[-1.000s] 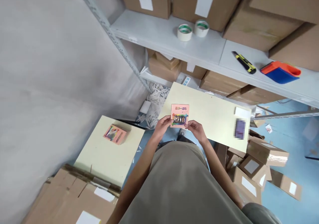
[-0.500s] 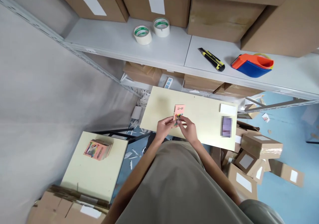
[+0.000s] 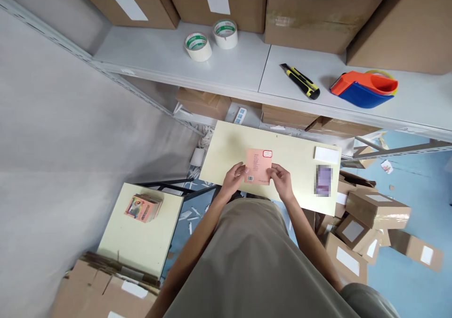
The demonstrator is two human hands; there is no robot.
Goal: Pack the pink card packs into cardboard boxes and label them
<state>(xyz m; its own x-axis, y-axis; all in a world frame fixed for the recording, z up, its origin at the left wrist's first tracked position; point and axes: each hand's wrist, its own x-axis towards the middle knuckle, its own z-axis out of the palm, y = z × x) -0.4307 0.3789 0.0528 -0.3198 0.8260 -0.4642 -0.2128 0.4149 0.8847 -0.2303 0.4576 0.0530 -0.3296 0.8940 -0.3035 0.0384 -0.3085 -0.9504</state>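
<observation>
A thin pink book (image 3: 259, 167) is held over the pale yellow table (image 3: 293, 186). Its face toward me carries small lines of text, a barcode at lower left and a red-edged label at upper right. My left hand (image 3: 233, 180) grips its left edge between thumb and fingers. At the opposite edge, my right hand (image 3: 281, 181) pinches the lower right part. A stack of similar pink books (image 3: 141, 208) lies on a second pale table (image 3: 137, 247) to my left.
A white pad (image 3: 326, 155) and a blurred purple item (image 3: 322, 180) lie at the table's right end. Above, the grey shelf (image 3: 243, 70) bears tape rolls (image 3: 198, 48), a utility knife (image 3: 300, 81) and a tape dispenser (image 3: 363, 89). Cardboard boxes (image 3: 376, 207) crowd the floor at right.
The book has turned from its narrow, angled pose to show its full text-covered face. My right hand has moved right, to the book's other edge. The view has shifted slightly.
</observation>
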